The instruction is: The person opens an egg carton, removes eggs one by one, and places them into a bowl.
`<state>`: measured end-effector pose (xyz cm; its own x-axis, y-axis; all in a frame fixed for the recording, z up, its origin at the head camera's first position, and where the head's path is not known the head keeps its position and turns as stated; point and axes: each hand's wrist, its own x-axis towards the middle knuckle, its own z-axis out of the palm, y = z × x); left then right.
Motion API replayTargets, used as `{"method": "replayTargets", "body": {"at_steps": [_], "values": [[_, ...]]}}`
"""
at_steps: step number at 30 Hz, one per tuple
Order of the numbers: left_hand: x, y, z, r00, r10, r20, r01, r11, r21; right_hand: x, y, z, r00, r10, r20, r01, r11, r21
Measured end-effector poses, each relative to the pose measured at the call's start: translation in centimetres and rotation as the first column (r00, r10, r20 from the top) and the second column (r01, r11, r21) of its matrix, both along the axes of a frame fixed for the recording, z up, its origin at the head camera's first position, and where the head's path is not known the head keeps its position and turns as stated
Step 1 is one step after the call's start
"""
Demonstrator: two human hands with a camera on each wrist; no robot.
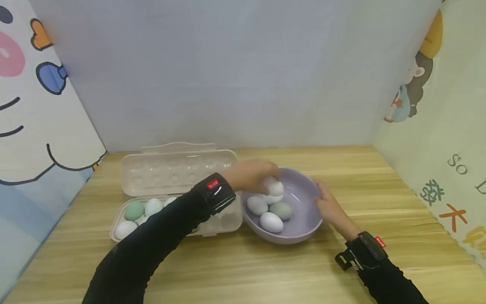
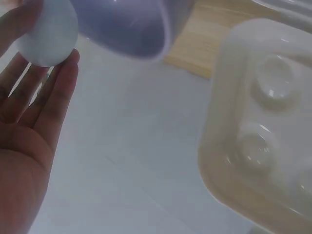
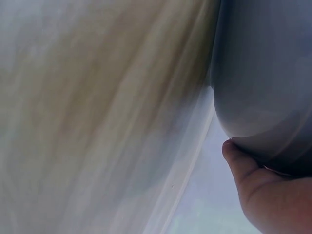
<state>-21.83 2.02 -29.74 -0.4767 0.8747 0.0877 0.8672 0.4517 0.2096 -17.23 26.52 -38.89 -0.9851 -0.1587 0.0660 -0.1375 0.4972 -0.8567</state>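
Note:
Over the left side of a purple bowl (image 1: 303, 207), my left hand (image 1: 252, 174) pinches a white egg (image 1: 274, 187) between thumb and fingers. In the left wrist view the egg (image 2: 48, 34) sits at the fingertips, with the palm below. Inside the bowl lie several eggs, among them a white egg (image 1: 271, 222) and a grey-green egg (image 1: 281, 210). My right hand (image 1: 329, 207) grips the bowl's right rim; the right wrist view has its thumb (image 3: 243, 165) against the bowl's outer wall (image 3: 263, 97).
Left of the bowl stands an open egg carton (image 1: 178, 173), its lid tipped back. A green egg (image 1: 134, 210) and several white eggs sit in its left part, partly hidden by my left sleeve (image 1: 159, 236). A pale wall (image 1: 243, 76) rises behind the wooden table (image 1: 228, 270).

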Motion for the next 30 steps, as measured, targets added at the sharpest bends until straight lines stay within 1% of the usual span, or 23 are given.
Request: {"method": "replayTargets", "body": {"at_steps": [3,4,7,9,12,15,19,20,26,30], "values": [[-0.8,2.3,-0.7,0.999,-0.037,0.023,0.038,0.998,-0.051,0.0,0.0,-0.3,1.000,0.003,-0.010,-0.003,1.000,-0.021],[-1.0,3.0,-1.0,0.999,-0.045,0.019,0.046,0.996,-0.075,0.0,0.0,-0.4,1.000,0.007,-0.011,-0.007,1.000,-0.030],[-1.5,4.8,-1.7,0.997,-0.070,0.029,0.073,0.990,-0.122,0.1,0.0,-0.6,1.000,0.016,-0.009,-0.017,0.999,-0.042],[-1.7,5.6,-2.1,0.997,-0.070,0.039,0.075,0.987,-0.140,0.0,0.1,-0.6,1.000,0.022,-0.009,-0.022,0.998,-0.055],[-1.9,6.7,-2.8,0.997,-0.047,0.065,0.057,0.986,-0.159,0.0,0.1,-0.5,0.999,0.025,-0.024,-0.027,0.997,-0.068],[-2.3,7.6,-3.3,0.995,-0.050,0.084,0.064,0.983,-0.171,-0.1,0.4,-0.3,0.998,0.027,-0.051,-0.032,0.996,-0.084],[-2.8,7.9,-4.1,0.993,-0.085,0.081,0.098,0.979,-0.178,-0.2,0.1,-0.3,0.997,0.030,-0.068,-0.036,0.996,-0.081],[-2.9,8.1,-4.3,0.994,-0.085,0.076,0.097,0.979,-0.180,-0.2,0.1,-0.4,0.997,0.026,-0.069,-0.031,0.997,-0.075],[-3.0,8.6,-5.5,0.996,-0.052,0.067,0.064,0.978,-0.199,-0.3,0.2,-0.6,0.998,0.007,-0.054,-0.011,0.998,-0.069],[-2.8,9.0,-5.7,0.997,-0.038,0.064,0.051,0.976,-0.211,-0.3,0.4,-0.7,0.999,0.004,-0.053,-0.008,0.997,-0.071]]}}
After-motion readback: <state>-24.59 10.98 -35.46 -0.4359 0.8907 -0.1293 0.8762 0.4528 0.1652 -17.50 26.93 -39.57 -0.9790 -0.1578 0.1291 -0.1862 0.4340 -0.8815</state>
